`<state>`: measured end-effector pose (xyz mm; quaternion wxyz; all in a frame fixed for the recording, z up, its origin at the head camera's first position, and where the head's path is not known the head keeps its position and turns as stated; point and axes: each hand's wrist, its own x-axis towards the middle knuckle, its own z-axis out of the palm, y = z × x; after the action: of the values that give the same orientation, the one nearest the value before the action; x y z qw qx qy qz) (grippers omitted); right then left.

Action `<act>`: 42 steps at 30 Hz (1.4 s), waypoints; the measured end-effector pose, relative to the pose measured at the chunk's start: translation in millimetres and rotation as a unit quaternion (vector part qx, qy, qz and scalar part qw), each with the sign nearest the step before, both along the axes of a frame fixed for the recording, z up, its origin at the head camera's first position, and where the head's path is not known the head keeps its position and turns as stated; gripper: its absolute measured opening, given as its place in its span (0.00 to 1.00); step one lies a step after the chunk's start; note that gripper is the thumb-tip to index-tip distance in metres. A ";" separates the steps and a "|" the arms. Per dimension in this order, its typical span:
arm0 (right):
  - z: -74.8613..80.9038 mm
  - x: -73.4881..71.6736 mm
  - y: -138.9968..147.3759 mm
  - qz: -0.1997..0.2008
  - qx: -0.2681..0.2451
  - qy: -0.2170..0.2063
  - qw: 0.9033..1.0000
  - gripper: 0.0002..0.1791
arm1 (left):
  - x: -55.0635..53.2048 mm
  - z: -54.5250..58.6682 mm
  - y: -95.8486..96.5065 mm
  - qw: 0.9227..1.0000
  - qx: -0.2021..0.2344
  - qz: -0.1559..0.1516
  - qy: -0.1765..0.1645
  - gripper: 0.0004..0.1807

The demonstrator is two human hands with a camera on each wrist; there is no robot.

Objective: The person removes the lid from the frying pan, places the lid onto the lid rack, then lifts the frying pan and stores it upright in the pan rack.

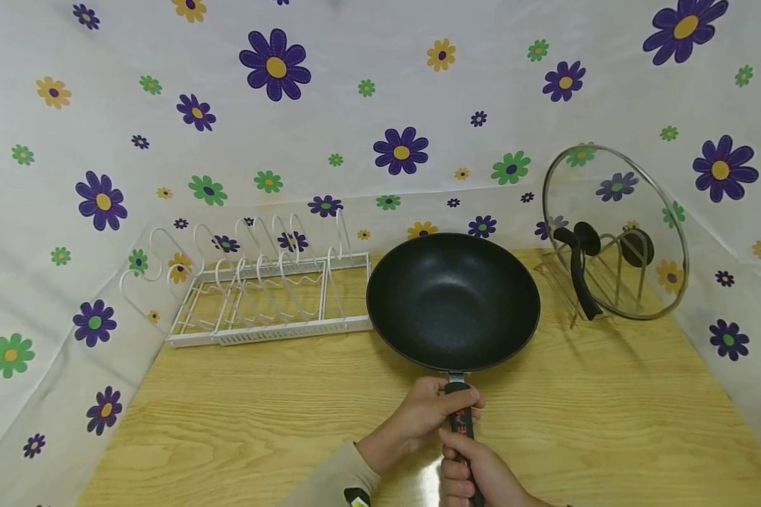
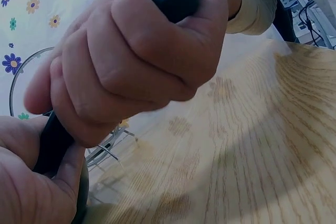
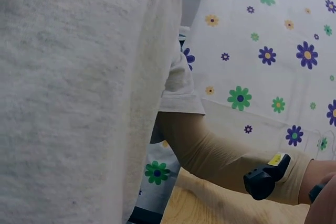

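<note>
Both hands hold the handle [image 1: 461, 422] of a black wok [image 1: 453, 303], its dark inside facing me in the head view. Nearer the pan, my left hand [image 1: 423, 412] grips the handle just below the metal neck, thumb across the top. My right hand [image 1: 482, 472] wraps the lower end of the handle. In the left wrist view the right hand [image 2: 142, 51] has its fingers curled round the handle, whose dark end pokes out above the fist. The left hand [image 2: 31, 171] appears there at the lower left. A sleeve and body fill much of the right wrist view.
A white wire dish rack [image 1: 273, 296] stands at the back left of the wooden table [image 1: 260, 408], its right end beside the wok. At the back right, a glass lid [image 1: 615, 232] with a steel rim leans upright in a wire stand [image 1: 571, 317]. Flowered cloth [image 1: 355, 127] surrounds the table.
</note>
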<state>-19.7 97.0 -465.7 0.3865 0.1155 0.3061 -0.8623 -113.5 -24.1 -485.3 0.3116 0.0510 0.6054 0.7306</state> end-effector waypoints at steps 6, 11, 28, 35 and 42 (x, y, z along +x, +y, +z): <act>-0.4 4.2 -1.8 -0.024 0.081 0.075 0.994 0.19 | -1.9 -1.7 -2.4 1.000 0.009 -0.010 0.008 0.13; -1.7 4.7 -3.2 -0.029 0.115 0.097 0.988 0.19 | -2.1 -0.6 -2.7 1.000 0.012 -0.012 0.012 0.13; -3.2 2.8 -8.4 -0.033 0.142 0.094 0.985 0.14 | 4.3 1.5 2.4 1.000 0.007 0.007 0.018 0.09; -5.5 2.8 -8.8 -0.039 0.142 0.092 0.985 0.15 | 7.4 2.5 0.7 1.000 0.002 0.014 0.025 0.10; -5.5 2.6 -7.0 -0.036 0.144 0.098 0.984 0.16 | 10.4 3.4 0.7 0.999 -0.009 0.025 0.022 0.13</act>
<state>-17.1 90.0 -471.2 0.3029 0.0963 0.4593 -0.8295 -103.1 -23.4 -482.0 0.2805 0.0487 0.6197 0.7314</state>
